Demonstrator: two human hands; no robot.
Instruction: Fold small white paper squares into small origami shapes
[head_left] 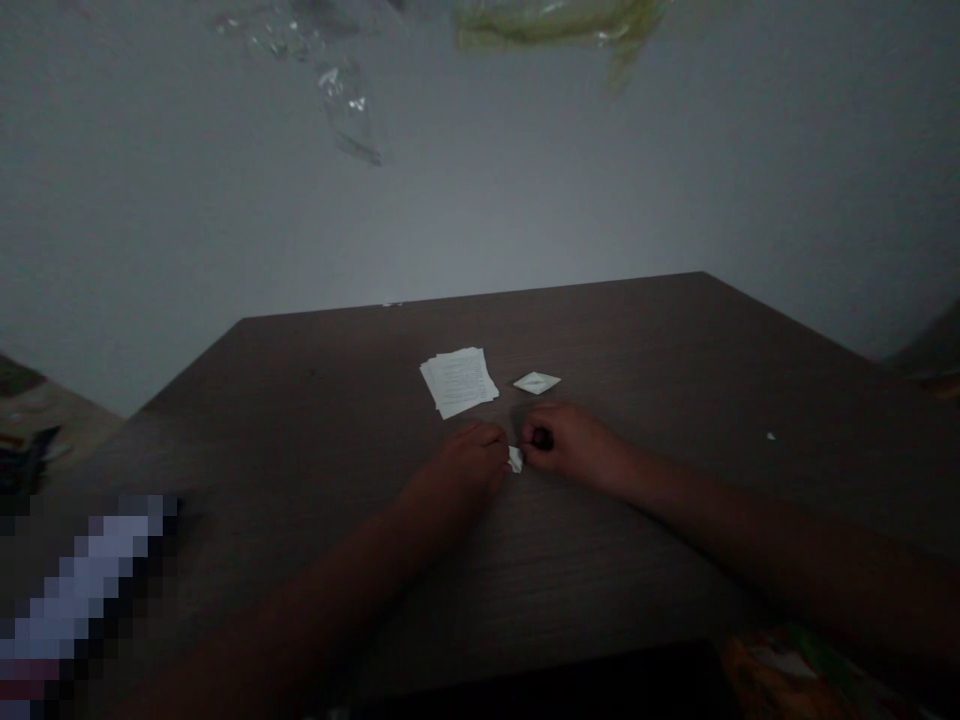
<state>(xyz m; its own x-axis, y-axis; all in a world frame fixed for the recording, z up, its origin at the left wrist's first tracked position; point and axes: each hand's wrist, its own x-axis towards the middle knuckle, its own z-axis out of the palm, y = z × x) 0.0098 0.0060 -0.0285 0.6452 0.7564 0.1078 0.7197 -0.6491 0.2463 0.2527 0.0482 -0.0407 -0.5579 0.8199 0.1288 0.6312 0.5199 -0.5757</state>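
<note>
Fingers (491, 443) of both hands come together at the middle of the table in this head view: those of the left hand (465, 465) lie pressed together and curled, those of the right hand (570, 450) are bunched with the tips turned inward, and between the two sets of tips a small scrap of white paper (515, 460) seems to be pinched, though the dim light makes the exact grip hard to read. A dark spot (542, 437) sits on the right hand's fingers; what it is cannot be told. The scrap looks light, thin and soft, so it would crease easily and could slip from dry fingertips; its exposed edges, pinched between thumb and fingertip, look like the surest hold. Just beyond the left fingers lies a loose stack of paper sheets (459, 382), and beyond the right fingers sits a folded paper diamond (536, 382), both flat on the dark wood-grain table (637, 340) — light enough to shift at a careless brush. Well right of the fingers is a tiny white fleck (771, 436). Far past the fingertips, a clear plastic bag (346, 115) hangs before the grey wall (450, 200).
</note>
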